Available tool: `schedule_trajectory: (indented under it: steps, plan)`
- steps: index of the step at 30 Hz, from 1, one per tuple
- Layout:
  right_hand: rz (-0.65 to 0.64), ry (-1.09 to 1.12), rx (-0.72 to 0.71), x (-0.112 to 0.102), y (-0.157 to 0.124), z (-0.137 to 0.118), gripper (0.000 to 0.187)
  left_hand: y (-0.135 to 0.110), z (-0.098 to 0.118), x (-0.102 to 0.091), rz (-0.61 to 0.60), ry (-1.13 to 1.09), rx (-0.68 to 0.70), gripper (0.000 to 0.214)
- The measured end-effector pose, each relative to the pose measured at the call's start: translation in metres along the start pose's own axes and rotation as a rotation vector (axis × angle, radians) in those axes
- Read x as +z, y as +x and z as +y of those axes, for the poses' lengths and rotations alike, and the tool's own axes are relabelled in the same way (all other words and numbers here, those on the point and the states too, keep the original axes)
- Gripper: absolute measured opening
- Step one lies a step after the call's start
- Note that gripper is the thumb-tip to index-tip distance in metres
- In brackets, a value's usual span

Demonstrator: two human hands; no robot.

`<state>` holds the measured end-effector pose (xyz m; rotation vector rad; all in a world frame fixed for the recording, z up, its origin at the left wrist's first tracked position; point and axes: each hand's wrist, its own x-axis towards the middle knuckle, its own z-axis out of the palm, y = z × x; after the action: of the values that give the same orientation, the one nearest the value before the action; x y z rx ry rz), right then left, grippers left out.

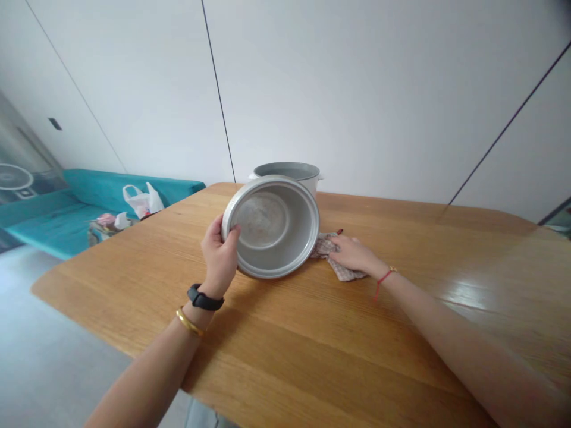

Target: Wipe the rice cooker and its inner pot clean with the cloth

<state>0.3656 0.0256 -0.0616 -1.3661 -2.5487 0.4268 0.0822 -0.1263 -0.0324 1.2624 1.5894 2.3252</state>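
Note:
My left hand (219, 255) grips the rim of a metal inner pot (272, 226), tilted on its side with its opening facing me; its lower edge rests on the wooden table (312, 333). My right hand (354, 254) lies on a checked cloth (332, 257) just right of the pot, fingers closed on the fabric. Behind the pot stands a white cooker body (292, 173), open at the top.
A white wall with dark seams runs behind the table. At the left is a teal bench (80, 205) with a white plastic bag (143, 202) and small items. Grey floor lies below the table's left edge.

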Motion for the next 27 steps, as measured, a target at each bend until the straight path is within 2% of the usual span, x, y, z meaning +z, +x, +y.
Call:
schedule_trajectory:
  steps: [3, 5, 7, 9, 10, 12, 14, 16, 18, 22, 24, 27]
  plan:
    - [0.151, 0.467, 0.133, -0.011, 0.013, 0.015, 0.032, -0.003, -0.004, 0.004, 0.023, 0.068, 0.028, 0.034]
    - [0.304, 0.700, 0.223, -0.022, 0.016, 0.015, 0.036, -0.004, -0.007, 0.010, 0.023, 0.091, 0.049, 0.034]
    - [0.536, 0.699, 0.190, -0.032, 0.009, 0.004, 0.051, -0.006, -0.010, 0.017, 0.010, 0.078, 0.062, 0.034]
    - [0.722, 0.495, 0.014, -0.039, -0.006, -0.015, 0.069, -0.009, -0.010, 0.023, -0.023, 0.047, 0.069, 0.033]
    - [0.751, 0.348, -0.094, -0.039, -0.014, -0.026, 0.074, -0.011, -0.009, 0.024, -0.044, 0.030, 0.070, 0.033]
    - [0.671, 0.034, -0.280, -0.032, -0.026, -0.048, 0.070, -0.015, -0.006, 0.026, -0.080, -0.003, 0.064, 0.033]
    - [0.536, -0.214, -0.389, -0.017, -0.028, -0.067, 0.061, -0.019, -0.004, 0.027, -0.098, -0.034, 0.046, 0.034]
    - [0.419, -0.348, -0.437, 0.003, -0.018, -0.082, 0.053, -0.022, -0.002, 0.027, -0.112, -0.062, 0.019, 0.035]
    - [0.297, -0.396, -0.409, 0.021, -0.003, -0.095, 0.045, -0.022, -0.002, 0.027, -0.126, -0.091, -0.006, 0.037]
    - [0.093, -0.291, -0.349, 0.040, 0.014, -0.125, 0.046, -0.020, -0.004, 0.025, -0.114, -0.169, -0.057, 0.042]
    - [-0.002, -0.117, -0.329, 0.041, 0.016, -0.140, 0.048, -0.019, -0.005, 0.024, -0.092, -0.202, -0.087, 0.043]
    - [-0.139, 0.268, -0.315, 0.041, 0.021, -0.161, 0.046, -0.017, -0.005, 0.021, -0.052, -0.238, -0.109, 0.043]
